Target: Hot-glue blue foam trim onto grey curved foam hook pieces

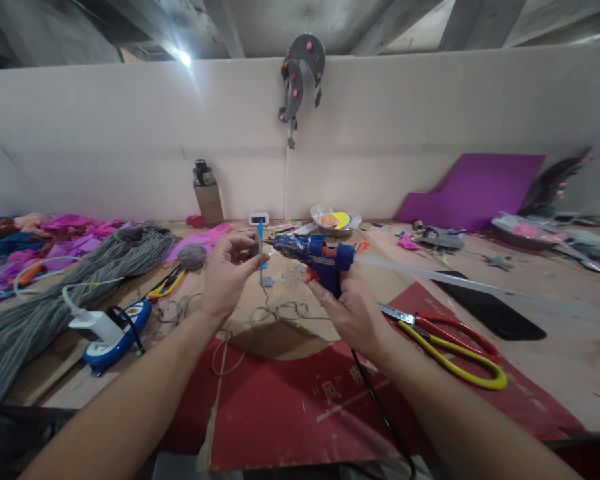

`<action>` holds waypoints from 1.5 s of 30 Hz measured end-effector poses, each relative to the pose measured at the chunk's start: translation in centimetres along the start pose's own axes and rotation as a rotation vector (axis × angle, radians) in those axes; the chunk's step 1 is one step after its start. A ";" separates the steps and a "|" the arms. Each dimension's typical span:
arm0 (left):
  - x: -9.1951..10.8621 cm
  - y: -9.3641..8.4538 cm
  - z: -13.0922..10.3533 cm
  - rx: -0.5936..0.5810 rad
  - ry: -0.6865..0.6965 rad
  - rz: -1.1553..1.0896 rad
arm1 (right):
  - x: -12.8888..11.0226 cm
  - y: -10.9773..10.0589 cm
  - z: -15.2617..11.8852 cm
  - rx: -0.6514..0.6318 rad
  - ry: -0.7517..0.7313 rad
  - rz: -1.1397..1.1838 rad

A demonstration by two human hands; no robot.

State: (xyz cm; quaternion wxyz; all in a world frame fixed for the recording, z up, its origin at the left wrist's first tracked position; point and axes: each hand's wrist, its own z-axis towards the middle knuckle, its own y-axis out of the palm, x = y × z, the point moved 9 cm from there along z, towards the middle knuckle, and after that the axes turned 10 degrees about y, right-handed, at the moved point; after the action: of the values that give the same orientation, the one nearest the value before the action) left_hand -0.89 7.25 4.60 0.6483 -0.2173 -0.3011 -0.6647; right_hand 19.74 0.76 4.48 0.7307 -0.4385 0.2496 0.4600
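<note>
A small grey piece (256,245) with a blue edge is pinched between the fingertips of my left hand (234,267). Grey yarn (261,293) hangs below it and runs in loops over the cardboard. My right hand (347,297) is wrapped round the handle of a blue glue gun (325,257), whose nozzle points left at the grey piece, close to it. A long clear glue stick (430,272) sticks out of the gun's back. Beneath the hands, a small grey scrap (267,282) lies on the cardboard.
Red-and-yellow scissors (455,340) and a black phone (490,307) lie at the right. A power strip (115,340), grey yarn bundle (105,267) and yarn ball (192,257) are at the left. Purple sheet (480,190) leans against the wall.
</note>
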 end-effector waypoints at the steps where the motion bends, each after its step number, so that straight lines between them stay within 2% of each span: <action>1: 0.0 0.0 0.0 0.000 0.004 0.006 | 0.0 0.0 0.0 0.001 -0.003 -0.008; 20: 0.0 -0.2 0.0 0.028 -0.005 -0.012 | 0.0 -0.2 0.0 0.047 -0.019 -0.085; 24: -0.2 -0.2 0.0 0.051 -0.042 -0.051 | 0.3 -0.1 -0.1 0.022 0.005 -0.027; 30: -0.2 -0.1 0.0 0.084 -0.096 -0.112 | 1.6 0.2 0.3 -0.049 0.176 0.197; 35: -0.5 0.6 -0.2 0.054 -0.163 -0.229 | 6.1 0.6 1.9 -0.049 0.457 0.358; 38: -0.5 0.9 -0.3 0.030 -0.168 -0.266 | 9.7 0.8 2.8 -0.069 0.604 0.262; 40: -0.4 1.0 -0.2 0.016 -0.144 -0.258 | 11.3 0.6 3.3 -0.107 0.624 0.062; 42: -0.1 0.9 -0.2 0.001 -0.097 -0.226 | 11.7 -0.2 3.8 -0.107 0.578 -0.135; 45: 0.6 0.8 -0.1 -0.020 -0.008 -0.120 | 10.5 -2.2 4.0 -0.023 0.488 -0.444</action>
State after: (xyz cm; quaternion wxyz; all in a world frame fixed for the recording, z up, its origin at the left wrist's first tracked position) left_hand -0.17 6.72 5.04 0.6036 -0.2082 -0.3095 -0.7046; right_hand 26.35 8.59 -0.73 0.7267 -0.5878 0.3102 0.1736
